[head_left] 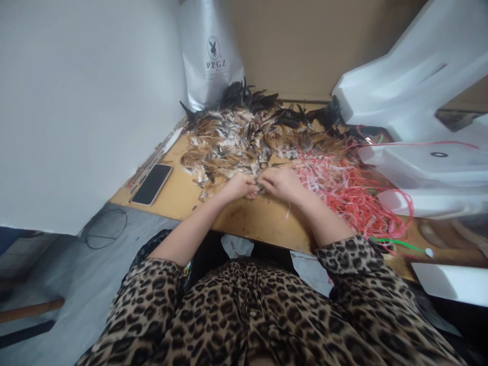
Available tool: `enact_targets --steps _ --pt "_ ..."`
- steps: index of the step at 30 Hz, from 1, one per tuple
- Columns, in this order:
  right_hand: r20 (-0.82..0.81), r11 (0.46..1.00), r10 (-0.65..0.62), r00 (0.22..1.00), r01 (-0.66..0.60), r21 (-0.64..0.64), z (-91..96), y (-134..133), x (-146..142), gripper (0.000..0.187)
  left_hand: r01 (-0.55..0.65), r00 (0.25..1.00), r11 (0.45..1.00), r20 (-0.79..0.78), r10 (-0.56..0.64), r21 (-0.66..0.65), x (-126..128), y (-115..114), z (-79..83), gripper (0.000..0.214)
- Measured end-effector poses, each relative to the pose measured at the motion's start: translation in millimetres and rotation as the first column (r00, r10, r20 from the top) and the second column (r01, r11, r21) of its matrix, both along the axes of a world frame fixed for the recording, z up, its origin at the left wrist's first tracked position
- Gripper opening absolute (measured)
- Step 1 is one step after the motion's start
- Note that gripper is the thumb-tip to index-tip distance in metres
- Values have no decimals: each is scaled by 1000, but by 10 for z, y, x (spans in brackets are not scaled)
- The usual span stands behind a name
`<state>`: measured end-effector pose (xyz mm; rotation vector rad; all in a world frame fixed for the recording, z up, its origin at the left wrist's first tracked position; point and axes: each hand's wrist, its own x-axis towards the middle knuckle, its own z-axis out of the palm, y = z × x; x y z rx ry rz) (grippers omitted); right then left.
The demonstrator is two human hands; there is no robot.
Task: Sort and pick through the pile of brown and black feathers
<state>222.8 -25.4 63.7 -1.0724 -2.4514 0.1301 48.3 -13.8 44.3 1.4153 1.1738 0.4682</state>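
My left hand [242, 186] and my right hand [281, 184] meet over the front part of the wooden table, fingertips almost touching. Both are closed in a pinch; what lies between the fingers is too small and blurred to name. Just beyond them spreads a large heap of brown, white and black feathers [232, 137]. Beside my right hand and forearm lies a tangled pile of red and pale pink ribbon-like strands [354, 198]. A thin whitish wisp [287, 211] hangs below my right hand.
A phone [152, 184] lies on the table [236, 221] at the left. Behind the feathers stands a silver printed bag [213, 56]. A white sewing machine [404, 101] takes up the right side, with a green strip [404, 245] before it. A white wall or panel [87, 112] borders the left.
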Motion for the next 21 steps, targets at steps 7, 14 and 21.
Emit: enact_targets --steps 7,14,21 --pt "-32 985 166 986 -167 -51 56 -24 0 25 194 975 980 -120 -188 44 20 -76 127 20" --pt "-507 762 -60 860 -289 -580 -74 219 166 21 175 974 975 122 -192 140 -3 -167 113 23" --pt "-592 748 -245 768 -238 -619 -205 252 97 25 -252 899 968 368 236 -4 -2 -105 41 24"
